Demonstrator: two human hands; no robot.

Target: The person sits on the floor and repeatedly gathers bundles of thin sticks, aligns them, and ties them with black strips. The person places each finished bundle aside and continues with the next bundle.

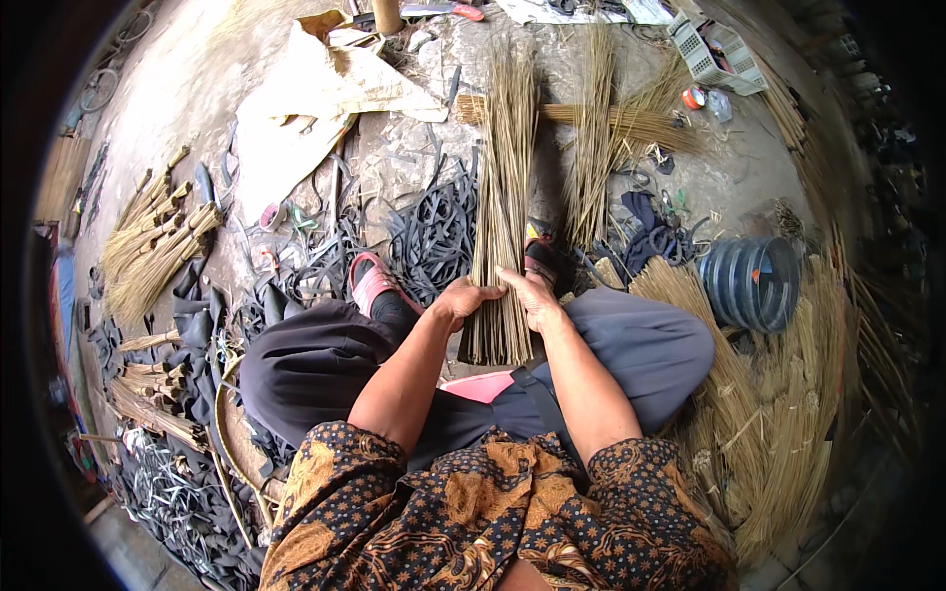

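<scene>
Between my knees stands a long bundle of thin dry sticks (pixel 506 187), its thick cut ends toward me and its thin tips pointing away. My left hand (pixel 463 299) is closed round its left side near the cut ends. On the opposite side my right hand (pixel 533 298) grips the same bundle, its thumb lying across the front. The fingers behind the bundle are hidden. Just beyond, to the right, a second loose bunch of sticks (pixel 591 138) lies lengthwise, and another bunch (pixel 631 120) lies crosswise behind the held one.
Black rubber strips (pixel 432 231) heap up left of the bundle. A pale sack (pixel 296 108) spreads at far left, near finished stick bunches (pixel 163 241). At right are a ribbed blue-grey cylinder (pixel 751 285), a stick pile (pixel 778 424) and a plastic crate (pixel 714 54).
</scene>
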